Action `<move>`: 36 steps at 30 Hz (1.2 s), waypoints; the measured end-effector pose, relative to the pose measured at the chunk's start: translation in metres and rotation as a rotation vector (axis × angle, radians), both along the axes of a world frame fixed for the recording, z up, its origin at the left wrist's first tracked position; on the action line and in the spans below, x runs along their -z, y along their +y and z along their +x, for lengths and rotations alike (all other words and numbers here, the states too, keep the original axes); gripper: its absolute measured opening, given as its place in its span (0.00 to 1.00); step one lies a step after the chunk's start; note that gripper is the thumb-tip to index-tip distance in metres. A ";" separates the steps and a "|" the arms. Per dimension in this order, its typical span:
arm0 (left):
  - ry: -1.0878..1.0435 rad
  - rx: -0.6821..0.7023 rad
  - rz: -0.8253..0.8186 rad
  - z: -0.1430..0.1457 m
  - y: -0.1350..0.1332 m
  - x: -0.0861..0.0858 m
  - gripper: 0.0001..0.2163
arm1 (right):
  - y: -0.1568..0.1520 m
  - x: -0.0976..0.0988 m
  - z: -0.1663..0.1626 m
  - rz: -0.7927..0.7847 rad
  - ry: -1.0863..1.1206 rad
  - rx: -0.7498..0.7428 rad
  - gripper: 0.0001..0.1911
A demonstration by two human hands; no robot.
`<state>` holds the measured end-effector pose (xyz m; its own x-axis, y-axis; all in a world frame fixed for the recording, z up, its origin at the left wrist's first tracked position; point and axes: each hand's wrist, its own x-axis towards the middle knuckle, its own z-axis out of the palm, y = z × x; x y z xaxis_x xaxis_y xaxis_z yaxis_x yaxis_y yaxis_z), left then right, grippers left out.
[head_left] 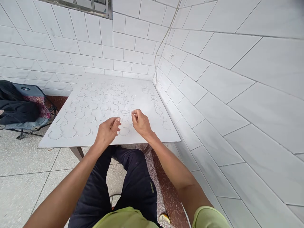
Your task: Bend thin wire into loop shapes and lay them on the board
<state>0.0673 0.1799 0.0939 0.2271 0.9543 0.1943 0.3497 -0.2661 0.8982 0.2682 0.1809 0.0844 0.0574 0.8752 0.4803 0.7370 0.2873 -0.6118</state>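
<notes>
Many thin, curved wire loops (83,130) lie spread in rows over a white tabletop (140,134). Over the near part of that surface, my left hand (108,131) is closed, thumb and bent fingers close together; what they hold, if anything, is too fine to make out. To its right, my right hand (142,124) pinches with thumb and forefinger, and a faint thin wire shows at the fingertips. The two hands are a short way apart. A single wire loop (123,131) lies on the table between them.
A line of more wire loops (158,110) runs along the table's right side. White tiled walls (201,85) close in behind and on the right. A cable (155,60) hangs down the corner. At left stands a folding chair (30,91) with dark cloth on it.
</notes>
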 end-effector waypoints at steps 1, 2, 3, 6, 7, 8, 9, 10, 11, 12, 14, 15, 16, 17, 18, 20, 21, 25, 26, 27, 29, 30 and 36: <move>-0.094 0.023 -0.048 0.002 -0.010 0.000 0.23 | -0.004 0.001 -0.004 0.002 0.004 -0.009 0.06; -0.164 0.044 -0.090 0.004 -0.018 0.000 0.23 | -0.009 0.002 -0.009 0.004 0.007 -0.020 0.07; -0.225 0.058 -0.125 0.006 -0.024 0.000 0.23 | -0.014 0.003 -0.013 0.007 0.011 -0.031 0.07; -0.345 0.062 -0.188 0.008 -0.037 0.003 0.22 | -0.028 0.007 -0.024 0.009 0.034 -0.052 0.07; -0.370 0.056 -0.197 0.007 -0.039 0.004 0.21 | -0.032 0.008 -0.026 0.007 0.046 -0.055 0.07; -0.389 0.054 -0.210 0.006 -0.042 0.005 0.21 | -0.036 0.010 -0.028 0.004 0.059 -0.055 0.08; -0.406 0.054 -0.228 0.004 -0.045 0.007 0.21 | -0.040 0.012 -0.029 0.001 0.075 -0.053 0.08; -0.424 0.052 -0.248 0.002 -0.047 0.008 0.20 | -0.043 0.015 -0.031 -0.003 0.094 -0.051 0.08; -0.443 0.049 -0.269 0.000 -0.050 0.010 0.20 | -0.046 0.017 -0.032 -0.008 0.119 -0.047 0.07; -0.462 0.044 -0.290 -0.001 -0.053 0.012 0.20 | -0.049 0.020 -0.033 -0.015 0.150 -0.042 0.07; -0.496 0.030 -0.324 -0.003 -0.060 0.016 0.20 | -0.055 0.026 -0.035 -0.042 0.224 -0.036 0.08; -0.507 0.024 -0.336 -0.004 -0.063 0.017 0.19 | -0.057 0.029 -0.036 -0.062 0.267 -0.039 0.08; -0.514 0.021 -0.346 -0.005 -0.066 0.019 0.19 | -0.059 0.031 -0.037 -0.086 0.317 -0.047 0.09; -0.518 0.019 -0.353 -0.005 -0.068 0.021 0.19 | -0.062 0.033 -0.039 -0.112 0.375 -0.061 0.10; -0.519 0.015 -0.359 -0.006 -0.070 0.022 0.19 | -0.064 0.035 -0.040 -0.139 0.443 -0.079 0.10; -0.523 0.007 -0.373 -0.008 -0.074 0.025 0.19 | -0.069 0.037 -0.044 -0.193 0.593 -0.124 0.10; -0.527 0.001 -0.379 -0.009 -0.076 0.026 0.19 | -0.071 0.038 -0.046 -0.221 0.662 -0.147 0.10; -0.532 -0.032 -0.383 -0.013 -0.082 0.030 0.20 | -0.084 0.040 -0.054 -0.321 0.846 -0.205 0.10; -0.527 -0.044 -0.380 -0.014 -0.084 0.030 0.20 | -0.087 0.041 -0.056 -0.335 0.867 -0.207 0.10; -0.524 -0.056 -0.382 -0.015 -0.085 0.031 0.20 | -0.090 0.042 -0.057 -0.346 0.880 -0.208 0.10; -0.532 -0.066 -0.403 -0.017 -0.088 0.030 0.21 | -0.095 0.044 -0.060 -0.355 0.890 -0.206 0.11; -0.549 -0.067 -0.423 -0.018 -0.090 0.030 0.21 | -0.097 0.045 -0.061 -0.355 0.891 -0.209 0.12; -0.702 -0.057 -0.557 -0.023 -0.093 0.031 0.19 | -0.106 0.051 -0.064 -0.338 0.880 -0.201 0.13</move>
